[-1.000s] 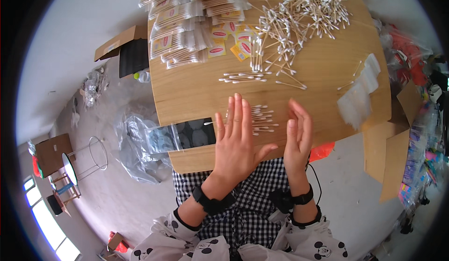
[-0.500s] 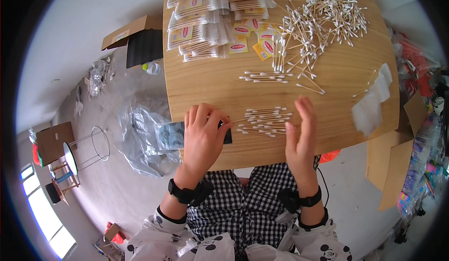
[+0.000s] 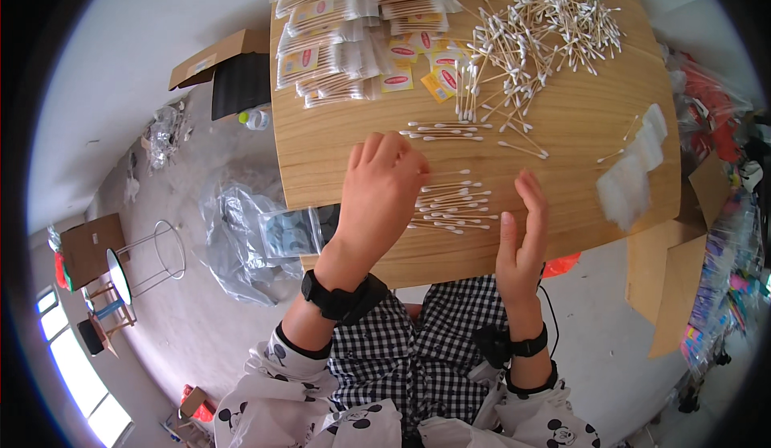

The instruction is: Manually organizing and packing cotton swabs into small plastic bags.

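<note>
Wooden counter (image 3: 562,126), seen from above, with cotton swabs in several groups. The left hand (image 3: 377,199) lies palm down on the counter, fingers together and slightly curled, its fingertips touching the left end of a small row of cotton swabs (image 3: 450,207); whether it grips any swab cannot be told. The right hand (image 3: 522,239) stands on its edge just to the right of that row, fingers straight and together, thumb apart, holding nothing. The row lies between the two hands, near the counter's front edge.

A second short row of swabs (image 3: 438,131) lies farther back, and a large loose heap of swabs (image 3: 546,22) covers the far right part. Stacks of filled clear packets (image 3: 345,38) with yellow and red labels occupy the far left part. A pile of empty clear sleeves (image 3: 630,179) rests near the right edge. A dark flat object (image 3: 325,223) shows at the counter's left front corner, partly hidden by the left wrist. Each wrist bears a black band.
</note>
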`<state>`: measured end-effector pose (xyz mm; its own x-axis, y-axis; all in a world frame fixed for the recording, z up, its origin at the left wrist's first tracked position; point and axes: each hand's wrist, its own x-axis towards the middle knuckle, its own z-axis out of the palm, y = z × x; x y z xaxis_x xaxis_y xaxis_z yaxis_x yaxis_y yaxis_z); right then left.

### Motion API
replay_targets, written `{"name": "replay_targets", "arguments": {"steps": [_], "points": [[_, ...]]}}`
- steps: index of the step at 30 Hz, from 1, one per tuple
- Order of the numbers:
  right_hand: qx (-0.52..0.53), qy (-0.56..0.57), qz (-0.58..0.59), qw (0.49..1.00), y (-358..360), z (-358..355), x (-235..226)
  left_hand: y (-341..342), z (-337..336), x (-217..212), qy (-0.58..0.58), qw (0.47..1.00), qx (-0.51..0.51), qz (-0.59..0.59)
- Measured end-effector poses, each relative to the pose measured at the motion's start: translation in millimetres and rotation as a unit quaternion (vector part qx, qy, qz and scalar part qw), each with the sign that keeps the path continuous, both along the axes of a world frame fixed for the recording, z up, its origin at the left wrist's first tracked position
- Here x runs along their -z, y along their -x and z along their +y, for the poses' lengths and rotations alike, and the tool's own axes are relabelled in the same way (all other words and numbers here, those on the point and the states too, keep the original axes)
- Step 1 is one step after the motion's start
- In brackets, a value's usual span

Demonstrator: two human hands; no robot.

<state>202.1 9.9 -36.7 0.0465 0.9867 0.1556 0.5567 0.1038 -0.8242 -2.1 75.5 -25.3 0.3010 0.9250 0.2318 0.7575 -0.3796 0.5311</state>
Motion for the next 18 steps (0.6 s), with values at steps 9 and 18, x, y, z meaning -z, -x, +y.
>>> {"name": "replay_targets", "arguments": {"steps": [9, 18], "points": [[0.035, 0.024, 0.116, 0.992, -2, -5, 1, -43, -59, 7, 0.084, 0.986, 0.017, 0.146], [0.044, 0.009, 0.180, 0.983, 9, 11, 6, -37, -49, 5, 0.079, 0.991, 0.011, 0.111]]}}
